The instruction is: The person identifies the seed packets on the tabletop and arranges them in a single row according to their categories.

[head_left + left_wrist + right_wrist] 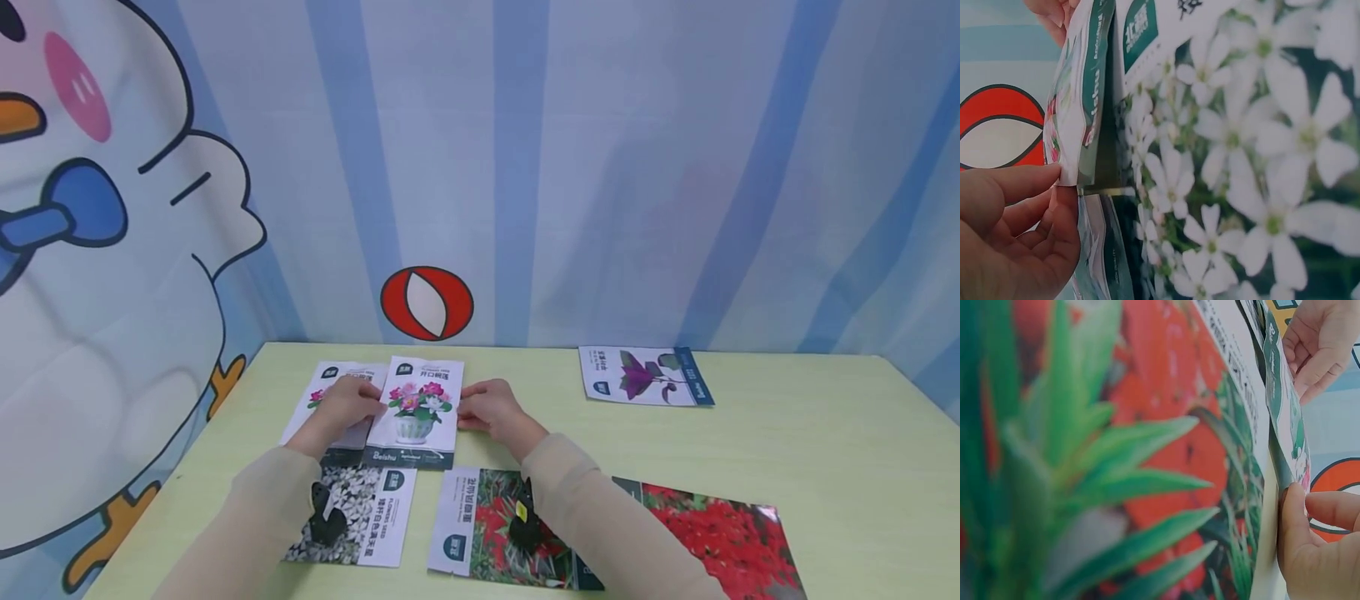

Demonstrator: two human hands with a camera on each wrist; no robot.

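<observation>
A seed packet (415, 408) showing pink flowers in a white pot lies upright to the view at the table's back left. My left hand (347, 412) pinches its left edge, and my right hand (497, 410) pinches its right edge. Under my left hand is a similar packet (318, 385), partly covered by the hand and the first packet. The left wrist view has the left hand (1019, 231) with thumb and fingers on the packet (1072, 134). In the right wrist view the right hand (1322, 550) grips the opposite edge of the packet (1288, 419).
In front lie a white-flower packet (386, 517) and a red-flower packet (459, 521), with a larger red-flower packet (727, 533) to the right, partly behind my right sleeve. A purple-flower packet (645, 375) lies sideways at the table's back edge, near the curtain (615, 167).
</observation>
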